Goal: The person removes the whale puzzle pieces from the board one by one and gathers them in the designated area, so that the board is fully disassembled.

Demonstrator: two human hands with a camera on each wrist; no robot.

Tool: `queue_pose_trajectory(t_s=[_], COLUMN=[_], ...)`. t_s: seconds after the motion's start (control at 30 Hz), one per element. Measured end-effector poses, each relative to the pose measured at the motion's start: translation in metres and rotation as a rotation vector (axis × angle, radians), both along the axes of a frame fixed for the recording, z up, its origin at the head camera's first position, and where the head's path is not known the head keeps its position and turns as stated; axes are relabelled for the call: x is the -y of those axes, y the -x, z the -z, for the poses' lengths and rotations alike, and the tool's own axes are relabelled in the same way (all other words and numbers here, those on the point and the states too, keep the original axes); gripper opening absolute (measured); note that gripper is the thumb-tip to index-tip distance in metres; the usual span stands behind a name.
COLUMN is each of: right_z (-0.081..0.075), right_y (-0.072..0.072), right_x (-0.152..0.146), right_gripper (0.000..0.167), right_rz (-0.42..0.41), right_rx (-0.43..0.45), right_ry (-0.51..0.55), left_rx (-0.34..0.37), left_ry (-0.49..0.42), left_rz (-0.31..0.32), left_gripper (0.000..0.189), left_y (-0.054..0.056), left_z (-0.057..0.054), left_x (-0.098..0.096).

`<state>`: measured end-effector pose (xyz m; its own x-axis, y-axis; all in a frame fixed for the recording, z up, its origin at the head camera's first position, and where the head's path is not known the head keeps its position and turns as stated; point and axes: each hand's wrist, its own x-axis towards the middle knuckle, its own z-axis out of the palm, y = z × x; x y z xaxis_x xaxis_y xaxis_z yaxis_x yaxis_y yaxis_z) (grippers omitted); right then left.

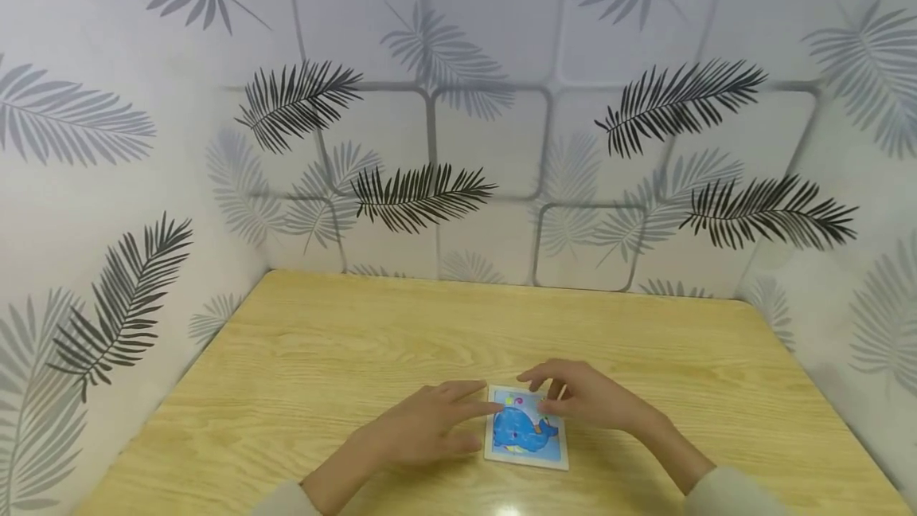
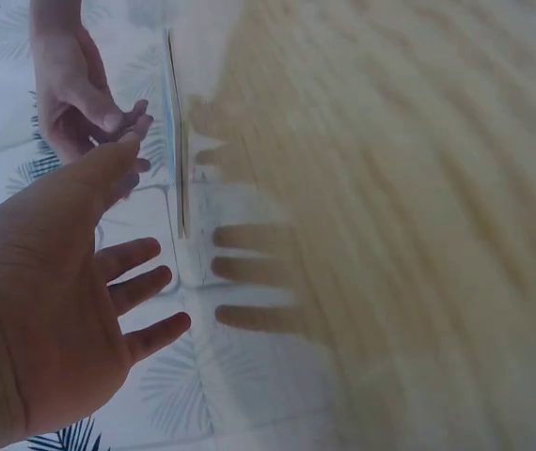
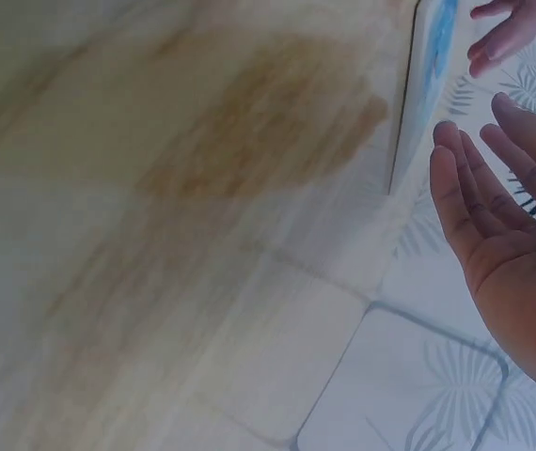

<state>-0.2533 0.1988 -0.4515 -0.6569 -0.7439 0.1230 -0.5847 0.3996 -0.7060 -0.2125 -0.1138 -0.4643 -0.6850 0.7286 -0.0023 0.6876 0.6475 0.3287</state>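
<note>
A small square picture board (image 1: 526, 452) with a blue whale and a pale border lies flat on the table, between the two hands in the head view. From its left side my left hand (image 1: 419, 427) reaches in, fingers spread and mostly straight, the index fingertip overlapping the whale's edge. My right hand (image 1: 595, 398) hovers around the upper right corner with fingers loosely bent. Nothing shows between the fingers of the right hand (image 3: 512, 249) in the right wrist view. Seen edge-on in the left wrist view, the board (image 2: 176, 141) is thin, and the left palm (image 2: 42, 291) holds nothing.
The light wood-grain table (image 1: 344, 333) has a glossy surface that reflects the hands. Behind it and along both sides stand pale walls (image 1: 494, 134) with a feather-leaf pattern. Light sleeves (image 1: 731, 492) cover the forearms near the bottom of the head view.
</note>
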Motion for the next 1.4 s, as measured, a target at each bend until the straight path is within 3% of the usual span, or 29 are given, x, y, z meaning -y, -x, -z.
queue_pose_trajectory(t_s=[0.2,0.33,0.5,0.8,1.0,1.23,1.4], right_z=[0.005,0.005,0.006,0.013,0.015,0.009,0.006], right_y=[0.005,0.008,0.013,0.02,0.023,0.028,0.026], right_x=[0.012,0.019,0.028,0.036,0.036,0.041,0.041], right_gripper=[0.034,0.031,0.034,0.032,0.026,0.027,0.029], right_rz=[-0.039,-0.053,-0.038,-0.028,-0.036,-0.075,-0.091], right_rx=[0.045,0.028,-0.025,0.031,0.005,-0.092,-0.114], right_ry=[-0.044,-0.074,-0.148,-0.167,-0.176,-0.211,-0.251], left_rx=[-0.045,-0.08,-0.093,-0.108,-0.073,0.031,0.048], left_ry=[0.063,0.093,0.11,0.116,0.137,0.174,0.187], left_rz=[0.037,0.067,0.057,0.045,0.035,0.041,0.044], left_gripper=[0.057,0.055,0.055,0.054,0.055,0.058,0.058], left_y=[-0.002,-0.003,-0.004,-0.005,-0.005,0.0,0.002], left_z=[0.002,0.003,0.0,0.002,-0.001,-0.008,-0.008], left_x=[-0.01,-0.013,-0.014,-0.015,-0.015,-0.014,-0.015])
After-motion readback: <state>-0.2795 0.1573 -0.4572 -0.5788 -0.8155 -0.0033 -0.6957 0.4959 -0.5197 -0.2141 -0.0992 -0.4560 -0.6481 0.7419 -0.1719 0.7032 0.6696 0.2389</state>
